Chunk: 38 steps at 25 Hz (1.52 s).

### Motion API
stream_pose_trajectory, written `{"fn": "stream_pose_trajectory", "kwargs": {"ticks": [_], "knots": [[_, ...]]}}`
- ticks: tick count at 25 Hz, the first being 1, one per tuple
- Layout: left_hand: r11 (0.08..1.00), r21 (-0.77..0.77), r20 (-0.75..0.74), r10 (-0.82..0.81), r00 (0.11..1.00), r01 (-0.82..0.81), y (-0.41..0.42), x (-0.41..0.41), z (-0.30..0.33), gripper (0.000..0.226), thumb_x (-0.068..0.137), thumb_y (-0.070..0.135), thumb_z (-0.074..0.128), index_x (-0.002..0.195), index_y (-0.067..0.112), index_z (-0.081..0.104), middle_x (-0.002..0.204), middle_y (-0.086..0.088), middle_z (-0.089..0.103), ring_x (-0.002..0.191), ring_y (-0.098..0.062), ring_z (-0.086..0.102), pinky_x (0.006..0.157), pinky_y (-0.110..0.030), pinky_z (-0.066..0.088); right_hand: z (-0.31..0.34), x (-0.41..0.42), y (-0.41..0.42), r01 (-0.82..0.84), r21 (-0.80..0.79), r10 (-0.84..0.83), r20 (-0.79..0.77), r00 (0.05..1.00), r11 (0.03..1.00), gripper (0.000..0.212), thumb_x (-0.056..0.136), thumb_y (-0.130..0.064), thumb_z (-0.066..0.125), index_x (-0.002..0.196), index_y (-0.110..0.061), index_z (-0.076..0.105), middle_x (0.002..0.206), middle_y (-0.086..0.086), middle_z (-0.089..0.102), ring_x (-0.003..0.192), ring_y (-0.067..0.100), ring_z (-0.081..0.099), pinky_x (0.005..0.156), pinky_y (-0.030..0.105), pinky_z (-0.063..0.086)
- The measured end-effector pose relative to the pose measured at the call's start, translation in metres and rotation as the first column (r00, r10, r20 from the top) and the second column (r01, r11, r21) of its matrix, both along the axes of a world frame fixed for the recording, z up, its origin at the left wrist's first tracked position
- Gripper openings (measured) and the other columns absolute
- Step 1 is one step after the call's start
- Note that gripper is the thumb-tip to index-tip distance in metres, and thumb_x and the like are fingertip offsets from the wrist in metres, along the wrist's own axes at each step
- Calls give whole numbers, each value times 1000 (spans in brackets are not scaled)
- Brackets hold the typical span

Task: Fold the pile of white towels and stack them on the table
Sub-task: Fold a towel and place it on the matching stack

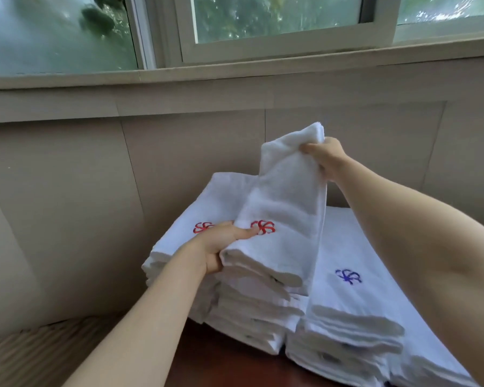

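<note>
While the folded white terry towel with a red pinwheel emblem (285,213) hangs between both hands above the left stack of folded white towels (207,275), best to lower the far end flat and square its edges with the towel beneath. Left hand (221,247) grips the near folded edge, thumb pressed by the emblem; right hand (323,157) pinches the raised far end. Just beside, on the dark wooden worktop (224,358), sits a second stack of white towels with a blue emblem (361,297), touching the first. Close behind, a beige panelled wall (179,149) and window sill (235,71) leave little room to swing the cloth.
</note>
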<state>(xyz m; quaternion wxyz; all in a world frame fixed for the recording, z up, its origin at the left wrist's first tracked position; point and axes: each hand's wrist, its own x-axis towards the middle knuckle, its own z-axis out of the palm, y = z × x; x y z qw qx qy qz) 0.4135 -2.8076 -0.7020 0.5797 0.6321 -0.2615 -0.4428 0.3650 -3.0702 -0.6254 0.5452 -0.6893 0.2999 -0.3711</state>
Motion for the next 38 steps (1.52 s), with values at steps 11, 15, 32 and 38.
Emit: {"fn": "stream_pose_trajectory", "kwargs": {"ticks": [11,15,32,38], "knots": [[960,246,731,-95,676,-132,-23,-1,-42,57,98,33,39,150,32,15,153,8,31,134,-17,37,111,-35,33,-121,27,-43,218,-93,-229,-129,965,972,42,91,-10,53,133,-12,46,133,13,49,116,30,52,81,29,42],[861,382,871,-214,442,-335,-23,-24,-38,65,101,28,32,151,22,-9,129,-11,51,111,-28,53,87,-34,42,-127,27,-20,50,-551,-366,-480,797,833,46,97,-25,48,140,-14,35,139,21,38,129,37,36,103,42,31],[801,494,866,-421,268,-339,11,-68,-29,33,96,14,33,124,6,48,134,-15,40,122,-34,42,98,-42,40,-115,-64,143,-609,-452,59,-771,634,652,34,102,-21,28,103,-15,61,118,8,59,107,28,51,92,36,39],[799,534,842,-475,254,-277,56,-132,-16,43,92,17,42,133,10,47,140,-13,44,126,-31,45,100,-38,42,-98,-183,207,-502,-425,89,-691,718,753,32,101,-23,40,113,-7,66,114,6,66,100,21,55,83,29,41]]}}
